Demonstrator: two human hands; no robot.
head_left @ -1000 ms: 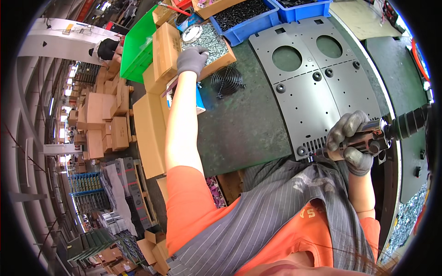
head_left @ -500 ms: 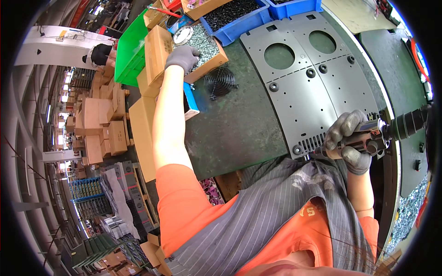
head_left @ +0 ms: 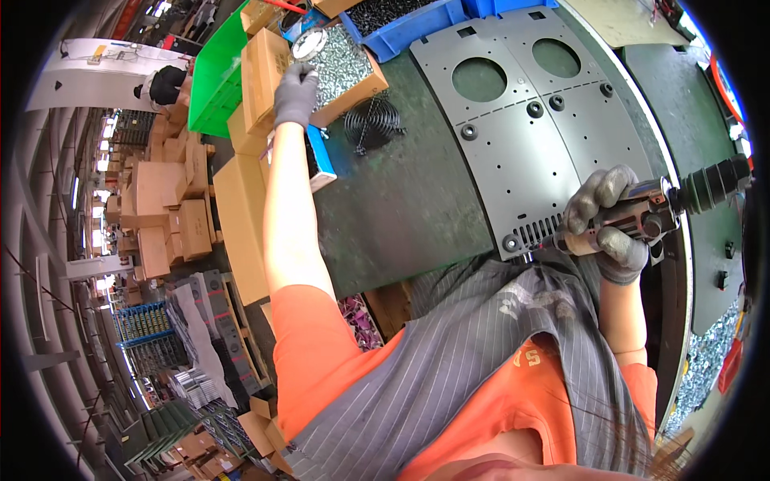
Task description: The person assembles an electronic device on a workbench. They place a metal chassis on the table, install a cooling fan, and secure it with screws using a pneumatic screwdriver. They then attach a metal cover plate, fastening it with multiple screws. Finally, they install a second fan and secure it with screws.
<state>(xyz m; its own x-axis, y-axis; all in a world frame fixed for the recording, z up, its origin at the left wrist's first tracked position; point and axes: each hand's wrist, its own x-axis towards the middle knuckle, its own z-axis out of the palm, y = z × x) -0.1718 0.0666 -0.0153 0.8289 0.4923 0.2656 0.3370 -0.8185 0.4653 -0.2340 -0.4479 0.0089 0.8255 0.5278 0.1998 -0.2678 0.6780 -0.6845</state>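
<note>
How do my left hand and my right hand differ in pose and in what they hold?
Your left hand is stretched far forward, at the open cardboard box of small metal pieces; your right hand is close to your striped apron. Your right hand grips a power tool; whether your left hand holds anything, I cannot tell. Both wear gray gloves.

Pretty big, cluttered workshop. The workbench (head_left: 401, 228) has a scuffed dark green top, and off to its left, brown cardboard boxes (head_left: 160, 188) are piled up next to a pale beam or wall (head_left: 104, 90), can't tell which. Wooden pallet (head_left: 245, 329) and blue racking (head_left: 144, 323) too, plus bright ceiling lights (head_left: 75, 192).
</note>
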